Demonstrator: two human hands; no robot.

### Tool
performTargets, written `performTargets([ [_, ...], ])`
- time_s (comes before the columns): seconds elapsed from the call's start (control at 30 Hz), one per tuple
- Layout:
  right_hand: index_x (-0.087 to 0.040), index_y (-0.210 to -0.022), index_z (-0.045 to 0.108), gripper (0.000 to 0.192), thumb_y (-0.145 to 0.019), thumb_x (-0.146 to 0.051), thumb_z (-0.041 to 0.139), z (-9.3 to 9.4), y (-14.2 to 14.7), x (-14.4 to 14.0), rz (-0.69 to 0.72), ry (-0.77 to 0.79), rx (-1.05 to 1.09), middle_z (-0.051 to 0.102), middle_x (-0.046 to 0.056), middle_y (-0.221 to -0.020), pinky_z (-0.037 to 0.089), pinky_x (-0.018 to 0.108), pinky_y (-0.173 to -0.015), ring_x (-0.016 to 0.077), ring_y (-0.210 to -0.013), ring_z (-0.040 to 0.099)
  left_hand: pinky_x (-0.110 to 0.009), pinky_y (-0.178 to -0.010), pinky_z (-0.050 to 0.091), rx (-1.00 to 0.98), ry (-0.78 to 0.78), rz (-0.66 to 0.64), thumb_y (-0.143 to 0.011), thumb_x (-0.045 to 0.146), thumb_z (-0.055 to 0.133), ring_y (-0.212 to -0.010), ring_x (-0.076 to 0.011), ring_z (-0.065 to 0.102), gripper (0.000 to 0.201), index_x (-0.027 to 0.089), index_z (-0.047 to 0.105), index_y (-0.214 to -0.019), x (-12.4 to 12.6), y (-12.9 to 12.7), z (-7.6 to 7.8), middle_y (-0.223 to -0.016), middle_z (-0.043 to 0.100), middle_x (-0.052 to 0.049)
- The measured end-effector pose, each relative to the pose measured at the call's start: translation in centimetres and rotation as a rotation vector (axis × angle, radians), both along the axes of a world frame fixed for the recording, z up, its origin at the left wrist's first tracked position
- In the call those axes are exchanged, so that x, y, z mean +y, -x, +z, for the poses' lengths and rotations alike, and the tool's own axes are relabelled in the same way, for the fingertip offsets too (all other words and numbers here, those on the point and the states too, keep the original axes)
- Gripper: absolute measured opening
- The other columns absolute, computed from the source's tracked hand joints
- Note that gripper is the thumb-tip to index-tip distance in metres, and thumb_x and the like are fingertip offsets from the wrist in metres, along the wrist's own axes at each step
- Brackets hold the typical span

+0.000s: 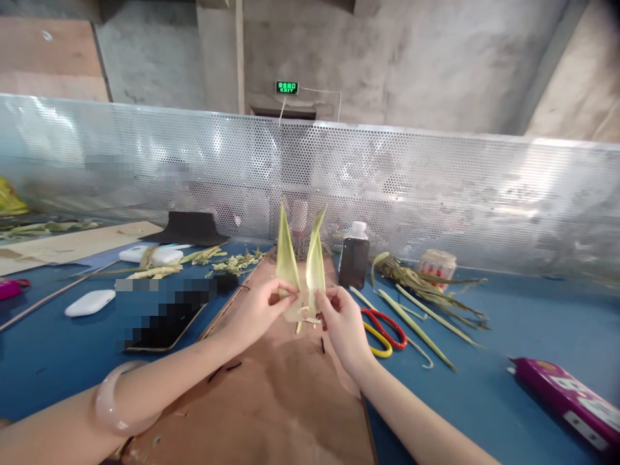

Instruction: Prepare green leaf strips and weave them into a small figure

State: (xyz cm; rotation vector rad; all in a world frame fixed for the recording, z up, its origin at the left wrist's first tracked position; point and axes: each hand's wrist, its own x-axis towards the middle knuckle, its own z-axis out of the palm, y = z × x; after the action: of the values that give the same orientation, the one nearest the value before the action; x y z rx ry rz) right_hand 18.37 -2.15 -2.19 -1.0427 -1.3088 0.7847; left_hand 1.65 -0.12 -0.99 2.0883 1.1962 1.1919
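A blue table (508,336) is backed by a perforated metal screen (436,194); a brown board (271,400) lies along its middle. Above the board, a folded palm leaf piece (300,265) with two upright points is held: the left hand (256,310) and right hand (341,323) each have a narrow grip pinched on its base. Red-and-yellow scissors (385,330) lie just beside the right hand.

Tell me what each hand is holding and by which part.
Both hold one folded palm leaf piece at its base, two pointed tips upright: the left hand pinches the left side, the right hand the right.
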Motion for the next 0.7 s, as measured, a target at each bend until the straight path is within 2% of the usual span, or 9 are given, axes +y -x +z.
performTargets([
  [0.13, -0.02, -0.07, 0.048, 0.027, -0.083, -0.043, 0.053, 0.06, 0.37, -0.46, 0.02, -0.041, -0.066, 0.05, -0.004, -0.061, 0.036, 0.024, -0.052, 0.0121, -0.054, 0.045, -0.03, -0.075, 0.046, -0.003, 0.041, -0.045, -0.087, 0.037, 0.048, -0.084, -0.0196, 0.062, 0.025, 0.019, 0.062, -0.098, -0.33, -0.17, 0.01, -0.093, 0.069, -0.004],
  [0.3, -0.02, -0.063, 0.043, 0.031, -0.084, -0.041, 0.052, -0.16, 0.62, -0.76, 0.052, -0.057, -0.151, 0.042, -0.006, -0.057, 0.034, 0.024, -0.053, 0.0112, -0.055, 0.041, -0.03, -0.069, 0.046, -0.009, 0.027, -0.028, -0.089, 0.041, 0.041, -0.075, -0.0201, 0.062, 0.034, 0.017, 0.065, -0.087, -0.93, -0.27, 0.17, -0.08, 0.069, -0.004],
  [0.47, -0.019, -0.059, 0.042, 0.032, -0.083, -0.036, 0.054, -0.29, 0.6, -0.58, 0.032, -0.083, -0.222, 0.037, -0.006, -0.055, 0.029, 0.023, -0.051, 0.0104, -0.054, 0.034, -0.028, -0.064, 0.047, -0.056, 0.061, -0.043, -0.081, 0.038, 0.053, -0.073, -0.0205, 0.063, 0.027, 0.017, 0.065, -0.093, -0.88, -0.34, -0.25, -0.079, 0.07, -0.005],
  [0.7, -0.018, -0.063, 0.048, 0.029, -0.082, -0.038, 0.056, -0.1, 0.53, -0.57, 0.071, -0.065, -0.212, 0.046, -0.004, -0.057, 0.034, 0.024, -0.053, 0.0117, -0.055, 0.042, -0.029, -0.062, 0.047, -0.113, 0.078, -0.07, -0.081, 0.032, 0.051, -0.07, -0.0201, 0.063, 0.024, 0.016, 0.067, -0.091, -0.84, -0.3, -0.52, -0.078, 0.07, -0.006],
])
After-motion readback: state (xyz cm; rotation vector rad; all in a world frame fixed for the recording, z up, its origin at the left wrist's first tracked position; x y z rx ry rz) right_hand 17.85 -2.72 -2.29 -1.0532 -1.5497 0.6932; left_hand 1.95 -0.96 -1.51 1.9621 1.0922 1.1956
